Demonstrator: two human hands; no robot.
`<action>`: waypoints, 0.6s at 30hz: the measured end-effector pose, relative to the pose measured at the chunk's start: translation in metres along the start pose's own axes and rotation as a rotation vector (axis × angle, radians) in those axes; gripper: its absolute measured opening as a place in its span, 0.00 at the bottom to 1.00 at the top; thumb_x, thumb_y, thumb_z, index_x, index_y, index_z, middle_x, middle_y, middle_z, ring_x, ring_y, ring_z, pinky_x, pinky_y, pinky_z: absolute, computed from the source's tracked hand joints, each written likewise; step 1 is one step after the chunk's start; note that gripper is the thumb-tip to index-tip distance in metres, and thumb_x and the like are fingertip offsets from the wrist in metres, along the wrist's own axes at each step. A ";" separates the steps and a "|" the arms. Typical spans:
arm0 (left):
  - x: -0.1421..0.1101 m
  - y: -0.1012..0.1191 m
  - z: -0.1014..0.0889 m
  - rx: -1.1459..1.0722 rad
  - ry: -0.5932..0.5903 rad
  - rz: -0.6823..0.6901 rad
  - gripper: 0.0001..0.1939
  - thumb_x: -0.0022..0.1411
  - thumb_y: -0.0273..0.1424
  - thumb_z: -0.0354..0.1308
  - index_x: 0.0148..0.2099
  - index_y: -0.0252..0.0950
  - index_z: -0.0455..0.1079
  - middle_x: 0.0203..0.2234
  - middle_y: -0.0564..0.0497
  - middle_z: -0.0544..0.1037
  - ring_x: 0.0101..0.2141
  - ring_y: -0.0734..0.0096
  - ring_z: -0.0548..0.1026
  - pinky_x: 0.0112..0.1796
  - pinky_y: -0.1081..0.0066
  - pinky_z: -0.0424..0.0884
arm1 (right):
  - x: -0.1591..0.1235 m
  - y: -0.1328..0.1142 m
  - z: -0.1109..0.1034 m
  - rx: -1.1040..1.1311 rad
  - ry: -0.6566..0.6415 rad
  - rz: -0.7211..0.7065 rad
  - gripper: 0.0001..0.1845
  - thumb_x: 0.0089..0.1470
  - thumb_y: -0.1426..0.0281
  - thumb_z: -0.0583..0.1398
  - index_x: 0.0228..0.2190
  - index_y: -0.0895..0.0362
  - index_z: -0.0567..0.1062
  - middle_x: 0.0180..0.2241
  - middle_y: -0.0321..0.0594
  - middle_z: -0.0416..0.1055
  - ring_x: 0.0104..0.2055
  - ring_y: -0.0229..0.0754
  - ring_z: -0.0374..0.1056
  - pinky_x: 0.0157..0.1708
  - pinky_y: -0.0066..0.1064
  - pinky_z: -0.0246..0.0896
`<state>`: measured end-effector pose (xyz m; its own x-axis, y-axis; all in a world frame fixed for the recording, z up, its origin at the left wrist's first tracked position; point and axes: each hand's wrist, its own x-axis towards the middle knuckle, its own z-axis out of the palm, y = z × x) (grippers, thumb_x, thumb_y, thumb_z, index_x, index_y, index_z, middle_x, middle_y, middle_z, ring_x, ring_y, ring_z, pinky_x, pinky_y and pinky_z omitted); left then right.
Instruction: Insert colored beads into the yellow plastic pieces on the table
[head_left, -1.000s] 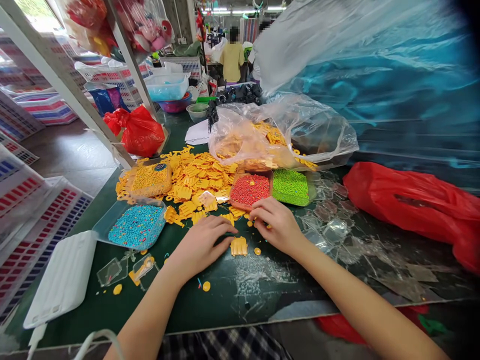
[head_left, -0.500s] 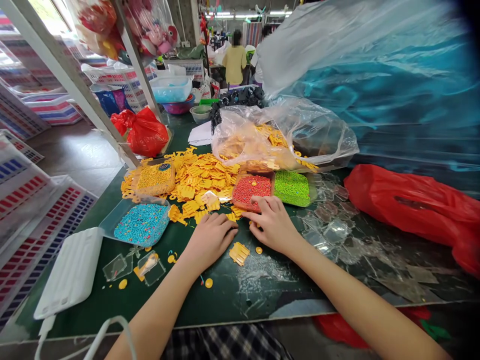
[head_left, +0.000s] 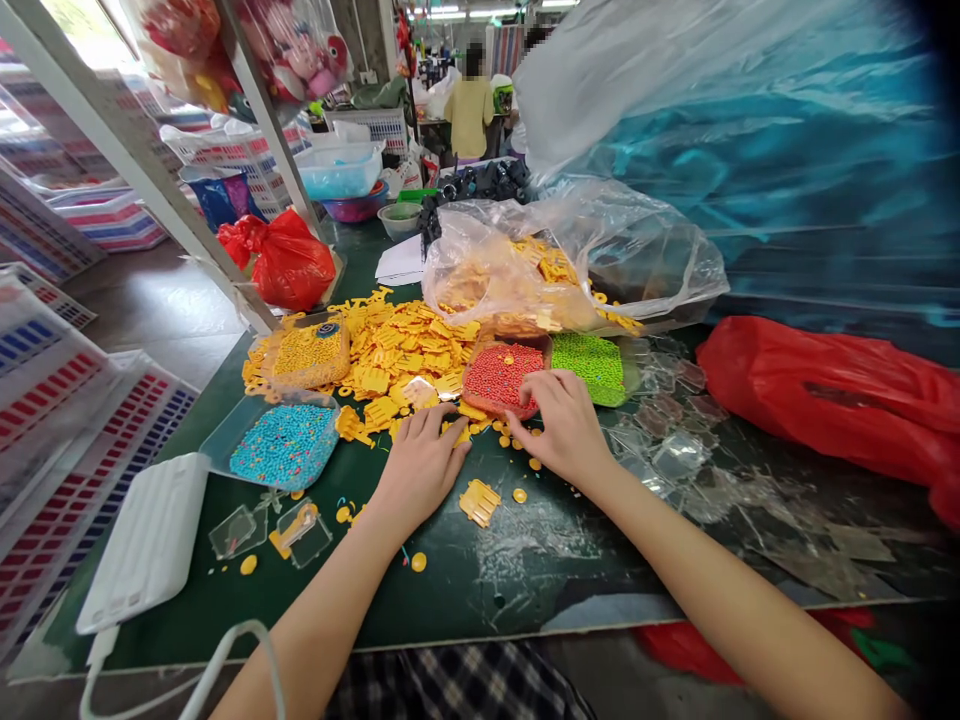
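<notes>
- Yellow plastic pieces (head_left: 397,350) are lying in a loose heap mid-table, with more showing inside a clear plastic bag (head_left: 570,270) just behind them.
- Left hand (head_left: 420,470) is reaching onto the heap's near edge, fingers spread and touching the pieces; whether it is clamped on one, I cannot tell.
- Right hand (head_left: 562,425) is curving over the rim of a tray of red beads (head_left: 499,378), well apart from the left; any grip is hidden.
- Tray of green beads (head_left: 589,368), tray of blue beads (head_left: 285,447) and tray of yellow beads (head_left: 311,352) are sitting around the heap, apparently placed within easy reach of both hands.
- One loose yellow piece (head_left: 480,503) is lying alone on the green table mat (head_left: 450,600), just below the hands, seemingly set apart from the heap.
- Against the earlier frame, the left hand is lifting forward from the mat, and the right is shifting closer to the red tray.
</notes>
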<state>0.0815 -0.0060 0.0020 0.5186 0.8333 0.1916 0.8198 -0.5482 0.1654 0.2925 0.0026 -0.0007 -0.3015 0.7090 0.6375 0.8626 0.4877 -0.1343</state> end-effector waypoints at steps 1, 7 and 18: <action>0.000 -0.002 -0.002 -0.009 0.001 -0.011 0.17 0.69 0.35 0.49 0.56 0.36 0.69 0.53 0.42 0.69 0.53 0.52 0.66 0.52 0.53 0.65 | 0.001 0.004 0.000 -0.005 -0.009 0.024 0.06 0.56 0.65 0.60 0.33 0.55 0.71 0.36 0.44 0.70 0.42 0.50 0.60 0.41 0.41 0.56; -0.001 -0.009 -0.009 -0.051 0.032 -0.035 0.15 0.69 0.36 0.48 0.50 0.39 0.72 0.52 0.44 0.70 0.52 0.54 0.67 0.53 0.53 0.64 | 0.003 0.011 -0.004 -0.060 -0.080 -0.033 0.11 0.60 0.63 0.58 0.27 0.53 0.71 0.33 0.41 0.71 0.37 0.47 0.59 0.38 0.39 0.51; 0.000 -0.031 -0.015 -0.106 0.316 -0.159 0.13 0.66 0.33 0.48 0.40 0.39 0.73 0.41 0.46 0.77 0.43 0.57 0.73 0.45 0.58 0.70 | -0.001 -0.032 -0.021 0.081 0.102 -0.221 0.14 0.64 0.69 0.54 0.26 0.54 0.72 0.27 0.37 0.71 0.32 0.41 0.57 0.33 0.35 0.48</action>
<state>0.0523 0.0105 0.0113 0.2725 0.8547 0.4418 0.8461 -0.4316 0.3129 0.2739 -0.0243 0.0189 -0.4328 0.5277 0.7309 0.7437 0.6672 -0.0413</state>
